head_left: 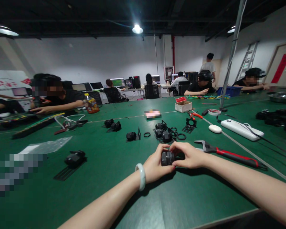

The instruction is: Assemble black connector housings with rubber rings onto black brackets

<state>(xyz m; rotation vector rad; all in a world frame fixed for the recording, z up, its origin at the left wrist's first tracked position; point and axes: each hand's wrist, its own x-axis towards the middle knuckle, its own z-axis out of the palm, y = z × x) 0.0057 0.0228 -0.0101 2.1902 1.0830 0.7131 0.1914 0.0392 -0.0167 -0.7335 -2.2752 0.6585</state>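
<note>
Near the front of the green table (pixel 133 194), a black ribbed plastic fitting (pixel 167 158) that looks like a cable gland is between my two hands. My left hand (pixel 154 167), with a pale bangle at the wrist, is closed around its left side. From the right, the fingers and thumb of my right hand (pixel 188 155) curl around its other end, partly hiding it. Just beyond lie several like fittings on brackets (pixel 166 136) and a loose black ring nut (pixel 181 136). An adjustable wrench (pixel 235 156) with a red and black handle lies beside my right forearm.
A fitting on a slotted bracket (pixel 74 158) lies left, near a clear plastic bag (pixel 45 147). Farther back are a small box (pixel 183 106), pliers (pixel 196 115), a tape roll (pixel 214 112) and a white device (pixel 242 129) with a cable. A metal pole (pixel 231 57) rises right. Other people work around the table.
</note>
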